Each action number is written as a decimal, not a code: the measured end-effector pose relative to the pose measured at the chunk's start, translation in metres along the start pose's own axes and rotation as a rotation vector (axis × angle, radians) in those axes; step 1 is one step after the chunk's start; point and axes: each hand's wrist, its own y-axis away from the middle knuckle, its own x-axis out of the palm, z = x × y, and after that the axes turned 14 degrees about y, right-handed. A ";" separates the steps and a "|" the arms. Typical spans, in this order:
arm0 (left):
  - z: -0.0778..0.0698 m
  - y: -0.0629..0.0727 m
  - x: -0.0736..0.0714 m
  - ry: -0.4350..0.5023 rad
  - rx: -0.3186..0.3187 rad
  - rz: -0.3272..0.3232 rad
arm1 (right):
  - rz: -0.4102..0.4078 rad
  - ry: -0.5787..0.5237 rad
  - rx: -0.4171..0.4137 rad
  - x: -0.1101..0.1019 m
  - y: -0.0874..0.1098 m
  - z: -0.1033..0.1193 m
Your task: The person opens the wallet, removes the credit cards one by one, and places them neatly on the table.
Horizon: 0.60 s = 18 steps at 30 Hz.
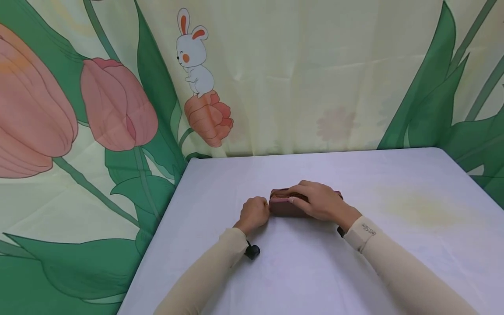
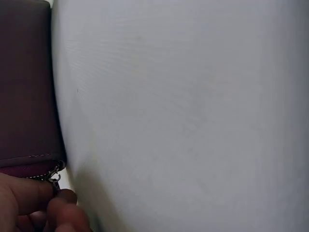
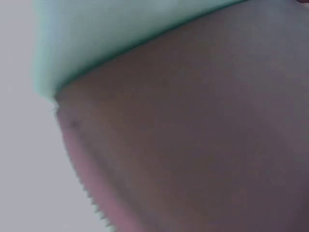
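Observation:
A brown zip-around wallet [image 1: 286, 211] stands on the white-covered table, its pink-edged zipper partly open along the top. My left hand [image 1: 253, 213] is at the wallet's left end. There its thumb and fingers pinch the small metal zipper pull [image 2: 55, 182], seen close in the left wrist view beside the wallet's corner. Over the top of the wallet lies my right hand [image 1: 320, 201], gripping it with the thumb on the near side and the fingers reaching across. The brown side [image 3: 193, 135] fills most of the right wrist view, with zipper teeth [image 3: 93, 200] along its edge.
The white tablecloth [image 1: 291, 267] spreads around the wallet, with a faint yellowish stain [image 1: 423, 210] at the right. Behind the table hangs a curtain [image 1: 283, 78] printed with tulips and a rabbit. A small black camera [image 1: 252, 251] is strapped at the left wrist.

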 end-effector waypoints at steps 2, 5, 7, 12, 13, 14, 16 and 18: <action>0.000 0.000 0.000 -0.023 -0.012 0.005 | -0.031 0.005 0.019 -0.002 0.005 -0.004; 0.002 -0.001 0.001 -0.038 -0.024 0.013 | -0.061 0.030 0.039 -0.004 0.010 -0.010; 0.004 -0.001 0.000 -0.030 -0.030 0.017 | -0.078 0.040 0.041 -0.003 0.013 -0.013; 0.005 0.002 -0.004 0.021 0.004 -0.029 | -0.113 0.058 0.024 -0.001 0.016 -0.020; 0.004 0.003 -0.006 0.032 0.033 -0.056 | -0.117 0.065 0.021 0.000 0.017 -0.021; 0.003 0.003 -0.008 0.052 0.072 -0.086 | -0.122 0.072 0.021 0.000 0.017 -0.022; -0.002 0.004 -0.012 0.097 0.172 -0.136 | -0.121 0.089 0.029 0.000 0.018 -0.023; -0.010 0.006 -0.018 0.139 0.284 -0.151 | -0.105 0.105 0.050 0.000 0.019 -0.023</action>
